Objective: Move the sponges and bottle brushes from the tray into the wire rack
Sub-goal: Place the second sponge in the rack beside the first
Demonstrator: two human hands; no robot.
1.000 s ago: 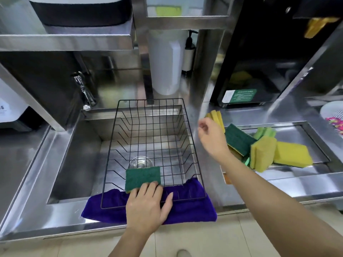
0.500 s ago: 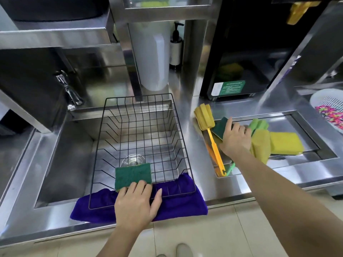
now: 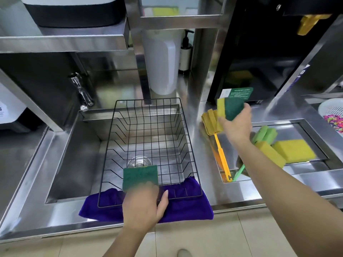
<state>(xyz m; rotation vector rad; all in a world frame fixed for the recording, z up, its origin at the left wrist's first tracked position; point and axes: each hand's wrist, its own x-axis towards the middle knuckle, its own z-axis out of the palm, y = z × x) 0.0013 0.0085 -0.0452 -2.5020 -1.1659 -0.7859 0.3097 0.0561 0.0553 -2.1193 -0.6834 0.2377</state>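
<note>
A black wire rack (image 3: 148,112) spans the steel sink. My left hand (image 3: 143,204) holds a green-faced sponge (image 3: 140,176) at the rack's near edge. My right hand (image 3: 235,125) is raised above the left end of the steel tray (image 3: 304,123), gripping a green-and-yellow sponge (image 3: 230,108). A yellow bottle brush (image 3: 213,125) with an orange handle leans over the tray's left rim. A green bottle brush (image 3: 264,134) and two yellow sponges (image 3: 294,150) lie in the tray, right of my forearm.
A purple cloth (image 3: 185,206) lies under the rack's front edge on the counter. The tap (image 3: 81,91) stands at the sink's back left. A white jug (image 3: 163,64) and soap bottle (image 3: 185,52) stand behind the rack. A white basket (image 3: 332,112) sits far right.
My right hand reached into the tray, closed on the green-and-yellow sponge and lifted it up and toward the left. My left hand has stayed on its sponge at the rack's edge.
</note>
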